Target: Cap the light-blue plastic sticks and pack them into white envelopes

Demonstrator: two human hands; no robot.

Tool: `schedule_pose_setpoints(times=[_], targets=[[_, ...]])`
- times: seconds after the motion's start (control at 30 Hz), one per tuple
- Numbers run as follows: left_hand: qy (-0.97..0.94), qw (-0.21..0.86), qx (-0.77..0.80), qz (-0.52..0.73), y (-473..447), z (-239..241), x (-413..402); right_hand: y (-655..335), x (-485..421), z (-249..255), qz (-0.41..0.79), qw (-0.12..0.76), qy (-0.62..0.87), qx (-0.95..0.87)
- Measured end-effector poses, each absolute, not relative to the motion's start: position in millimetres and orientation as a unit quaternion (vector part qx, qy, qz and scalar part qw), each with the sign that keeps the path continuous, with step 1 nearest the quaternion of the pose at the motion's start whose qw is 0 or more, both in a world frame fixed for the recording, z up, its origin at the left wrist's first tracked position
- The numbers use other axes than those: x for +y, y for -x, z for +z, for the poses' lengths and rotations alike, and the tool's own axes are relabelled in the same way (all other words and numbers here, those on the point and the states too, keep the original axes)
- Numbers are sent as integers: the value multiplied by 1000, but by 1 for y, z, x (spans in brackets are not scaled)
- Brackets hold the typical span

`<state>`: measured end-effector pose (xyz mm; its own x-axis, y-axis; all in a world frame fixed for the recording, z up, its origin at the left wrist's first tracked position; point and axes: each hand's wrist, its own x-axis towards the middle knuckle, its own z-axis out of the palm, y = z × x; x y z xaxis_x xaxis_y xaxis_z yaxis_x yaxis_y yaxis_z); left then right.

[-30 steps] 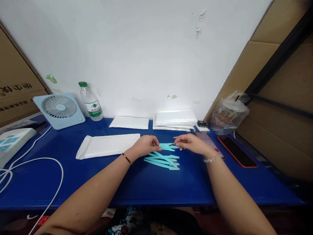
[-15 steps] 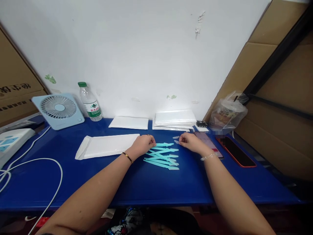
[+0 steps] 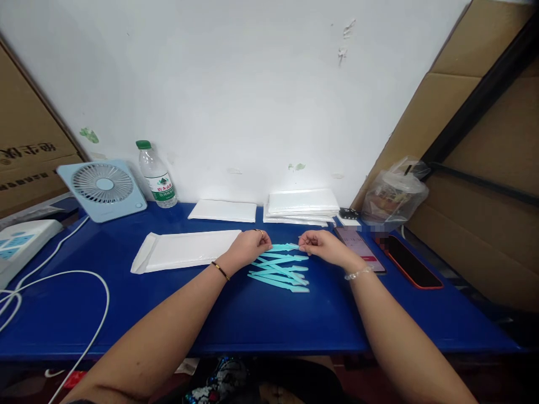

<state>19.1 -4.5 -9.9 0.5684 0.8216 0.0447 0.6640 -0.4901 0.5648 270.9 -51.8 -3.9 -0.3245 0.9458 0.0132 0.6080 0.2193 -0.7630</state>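
Several thin teal plastic razors (image 3: 281, 271) lie crossed in a loose pile on the blue table (image 3: 236, 314). My left hand (image 3: 249, 246) pinches the left end of the top teal razor (image 3: 284, 247), and my right hand (image 3: 319, 245) pinches its right end. Both hands rest just behind the pile, fingers closed. A white padded envelope (image 3: 185, 250) with its flap open lies flat to the left of my left hand.
A stack of white envelopes (image 3: 302, 205) and one single envelope (image 3: 222, 211) lie by the wall. Also on the table: a blue fan (image 3: 102, 188), a water bottle (image 3: 156, 175), white cables (image 3: 59, 280), two phones (image 3: 411, 260), a plastic bag (image 3: 393, 193).
My right hand moved left from beside a small clear cap to the top razor's right end. My left hand stayed on its left end.
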Motion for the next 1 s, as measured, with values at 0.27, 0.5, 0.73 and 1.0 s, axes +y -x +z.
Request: schedule_pose_setpoints(times=[0.27, 0.5, 0.73, 1.0], targets=[[-857, 223, 440, 149, -17, -12, -2, -292, -39, -15, 163, 263, 583, -751], [-879, 166, 431, 120, -18, -16, 3, -282, -22, -27, 29, 164, 585, -794], [-891, 115, 425, 115, -19, -11, 0, -262, -23, -28, 3, 129, 604, -786], [-912, 17, 402, 74, -21, -7, 1, -281, -33, -18, 357, 434, 536, -630]])
